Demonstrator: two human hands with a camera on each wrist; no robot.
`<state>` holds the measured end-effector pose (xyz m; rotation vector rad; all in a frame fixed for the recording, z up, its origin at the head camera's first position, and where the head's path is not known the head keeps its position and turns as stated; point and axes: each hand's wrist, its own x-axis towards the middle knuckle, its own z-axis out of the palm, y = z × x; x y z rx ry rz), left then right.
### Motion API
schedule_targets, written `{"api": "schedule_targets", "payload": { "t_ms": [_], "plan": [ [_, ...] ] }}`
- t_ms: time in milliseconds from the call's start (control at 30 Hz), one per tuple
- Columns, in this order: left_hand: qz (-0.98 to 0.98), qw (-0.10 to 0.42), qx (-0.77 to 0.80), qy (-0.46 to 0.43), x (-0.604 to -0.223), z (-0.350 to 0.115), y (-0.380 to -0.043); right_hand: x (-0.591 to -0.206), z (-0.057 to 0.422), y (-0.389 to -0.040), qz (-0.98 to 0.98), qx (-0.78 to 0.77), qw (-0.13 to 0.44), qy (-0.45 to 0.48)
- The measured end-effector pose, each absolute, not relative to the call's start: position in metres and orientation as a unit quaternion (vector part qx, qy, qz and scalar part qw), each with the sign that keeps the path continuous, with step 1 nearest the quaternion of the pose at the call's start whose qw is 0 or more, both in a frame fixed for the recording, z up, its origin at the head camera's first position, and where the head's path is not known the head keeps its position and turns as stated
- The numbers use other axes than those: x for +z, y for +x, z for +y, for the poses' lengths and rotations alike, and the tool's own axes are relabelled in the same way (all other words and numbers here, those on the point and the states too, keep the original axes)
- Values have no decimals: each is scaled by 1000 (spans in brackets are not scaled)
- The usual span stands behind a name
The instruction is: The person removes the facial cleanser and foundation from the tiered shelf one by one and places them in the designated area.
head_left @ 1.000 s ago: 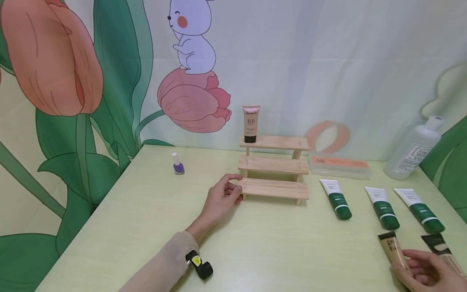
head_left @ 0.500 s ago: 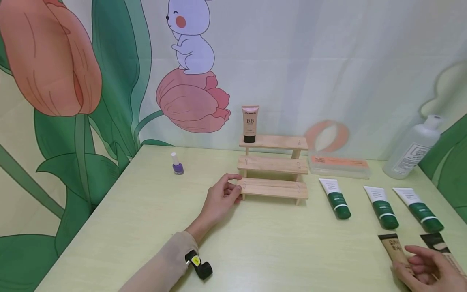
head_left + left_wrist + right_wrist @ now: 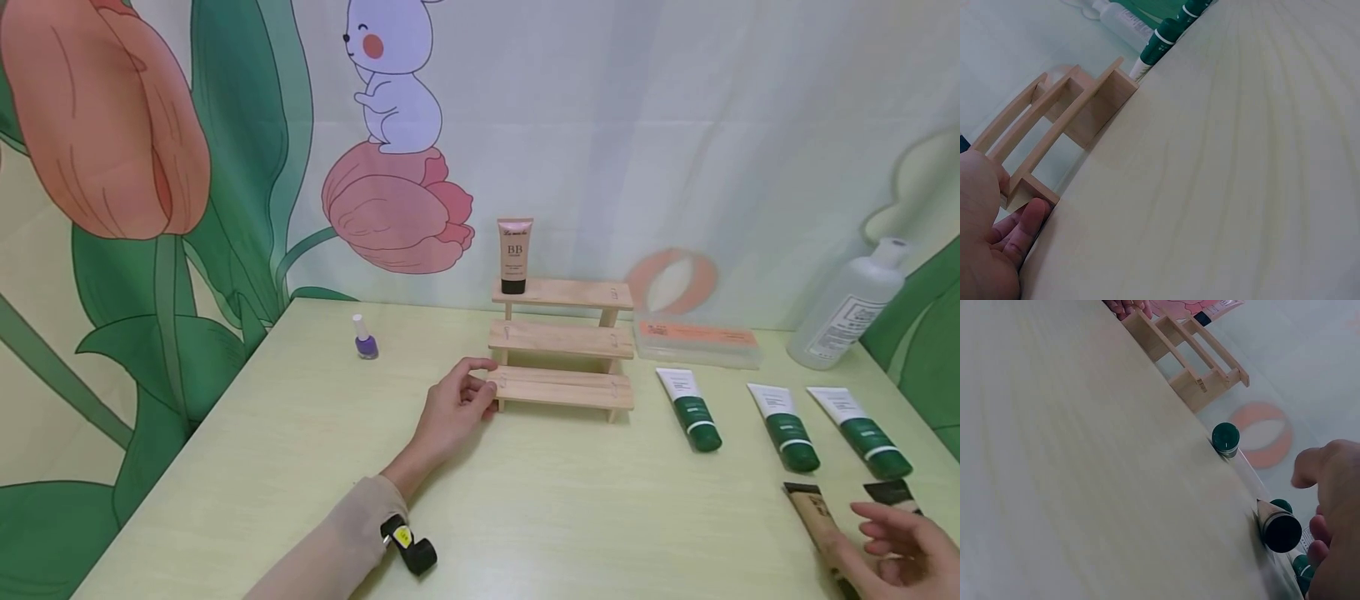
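Observation:
My left hand holds the left end of the bottom step of a three-step wooden display stand; the left wrist view shows its fingers against the step's end. On the top step a BB cream tube stands upright on its black cap. At the lower right, my right hand is over a tan tube lying on the table. In the right wrist view its fingers are spread beside this tube, apart from it. A second black-topped tube is mostly hidden behind the right hand.
Green-and-white tubes lie to the right of the stand. Behind them are a flat clear box with an orange label and a white bottle. A purple nail polish bottle stands at the left. A printed curtain hangs behind.
The tan tube has turned, its printed side rolling round, and shifted slightly right. My right hand has moved a little right, its fingers coming away. The left hand and stand stay put.

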<state>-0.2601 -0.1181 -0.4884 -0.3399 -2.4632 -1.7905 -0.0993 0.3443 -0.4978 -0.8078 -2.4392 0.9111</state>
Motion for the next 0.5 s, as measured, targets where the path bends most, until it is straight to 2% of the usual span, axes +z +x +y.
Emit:
{"api": "schedule_targets", "payload": {
  "t_ms": [100,200,500],
  "plan": [
    [-803,37,-584,-110,-489,-118,-260,-490,337,-96,-847,355,268,-291],
    [-803,38,-585,-110,-489,-118,-260,-487,335,-95,-824,386,303,-285],
    [-803,40,-584,-112,-489,-118,-259,-486,336,-99,-811,456,270,-246]
  ]
}}
